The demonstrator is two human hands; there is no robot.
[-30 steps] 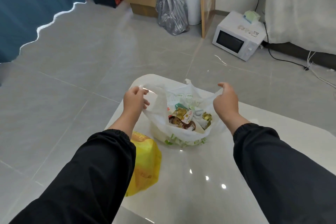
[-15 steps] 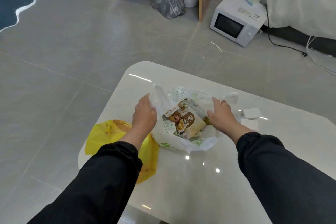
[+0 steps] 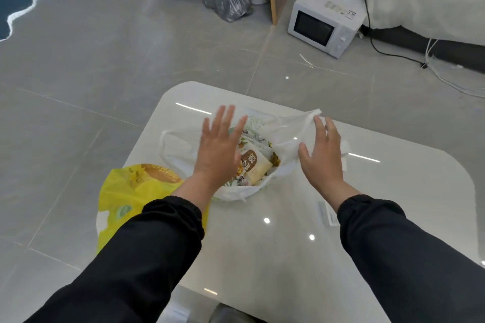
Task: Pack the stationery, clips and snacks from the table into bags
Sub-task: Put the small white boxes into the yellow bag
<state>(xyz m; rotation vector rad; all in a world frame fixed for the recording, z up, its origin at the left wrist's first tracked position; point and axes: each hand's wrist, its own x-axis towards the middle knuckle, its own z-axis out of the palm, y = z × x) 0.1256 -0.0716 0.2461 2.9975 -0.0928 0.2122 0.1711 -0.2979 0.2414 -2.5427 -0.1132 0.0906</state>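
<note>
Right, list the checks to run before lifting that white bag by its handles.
1. Left hand free: ok, open, fingers spread above the white bag.
2. Right hand free: ok, open beside the bag.
3. Snack packets contained: ok, lying inside the bag's open mouth.
4. Handles gathered: not ok, they lie apart, neither held.
5. Table emptied: not ok, white paper pieces lie outside the bag.
6. Yellow bag stable: cannot tell, it overhangs the table edge.
</note>
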